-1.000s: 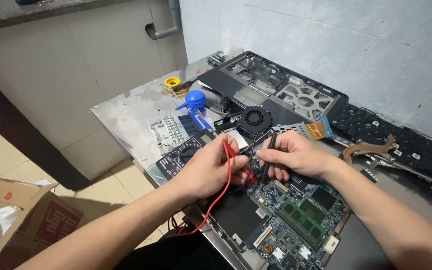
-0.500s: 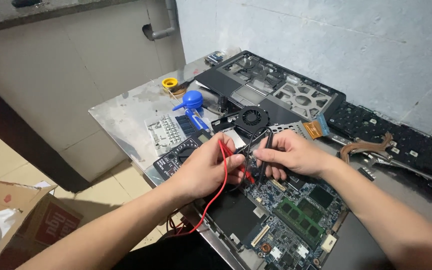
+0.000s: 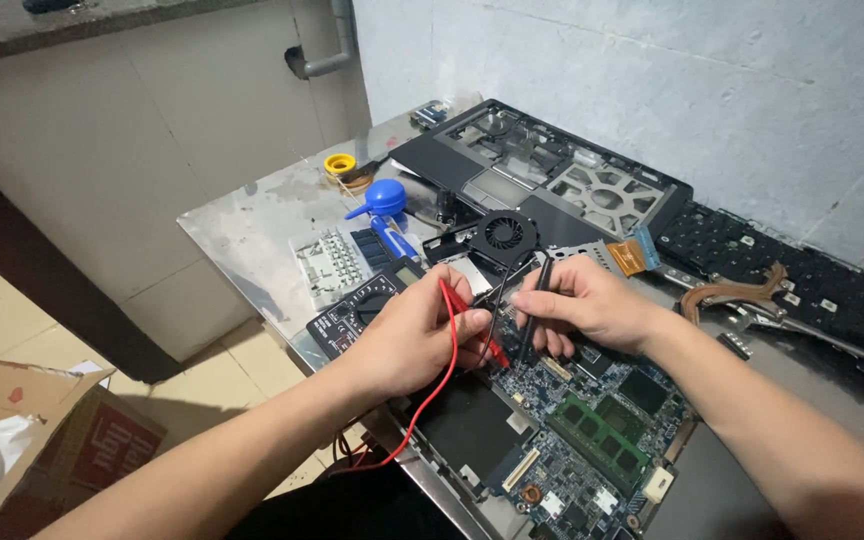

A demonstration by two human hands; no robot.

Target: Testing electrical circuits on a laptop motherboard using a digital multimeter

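My left hand (image 3: 420, 338) pinches a red test probe (image 3: 474, 325); its red lead loops down past my wrist and off the table edge. My right hand (image 3: 580, 305) holds a black test probe (image 3: 536, 300) upright. Both probe tips rest close together on the upper left part of a blue laptop motherboard (image 3: 592, 430), which carries a green memory module (image 3: 600, 428). A black multimeter (image 3: 364, 308) lies just behind my left hand. A black cooling fan (image 3: 503, 236) sits beyond the probes.
On the metal table (image 3: 252, 235) lie a blue dust blower (image 3: 382, 198), a yellow tape roll (image 3: 340, 164), a grey plastic bracket (image 3: 326, 262), a laptop chassis frame (image 3: 562, 180), a keyboard (image 3: 802, 280) and a copper heat pipe (image 3: 742, 290). A cardboard box (image 3: 32, 440) stands on the floor at left.
Both hands hold the probes in almost the same spot on the board. The view has shifted slightly; nothing was picked up or let go.
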